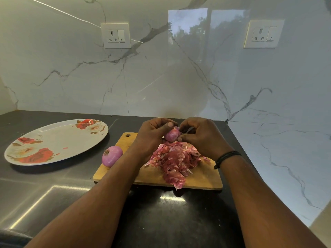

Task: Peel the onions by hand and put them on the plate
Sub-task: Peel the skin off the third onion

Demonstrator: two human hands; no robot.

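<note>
Left hand cups a small, firm, likely slippery onion while right hand fingertips pinch its papery skin.

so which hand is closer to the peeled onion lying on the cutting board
Left. The left hand is just up and right of the peeled onion; the right hand is farther right, beyond the held onion.

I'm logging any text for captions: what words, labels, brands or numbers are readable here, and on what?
None can be read.
The plate carries only a rose pattern, no words.
The two wall sockets show no legible marking.
The cutting board bears no label.
</note>
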